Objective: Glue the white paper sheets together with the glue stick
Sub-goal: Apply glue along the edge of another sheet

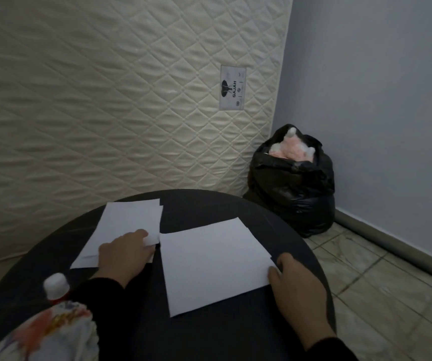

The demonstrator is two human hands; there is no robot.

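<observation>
A small stack of white paper sheets lies at the back left of the round black table. My left hand rests on its near right corner, and its fingers pinch the corner of the top sheet. A larger white sheet lies flat in the middle of the table. My right hand touches that sheet's right edge with relaxed fingers. A white-capped glue stick with a red body stands at the near left.
A crumpled printed cloth or bag sits at the near left corner. A quilted mattress leans upright behind the table. A full black rubbish bag stands on the tiled floor by the grey wall.
</observation>
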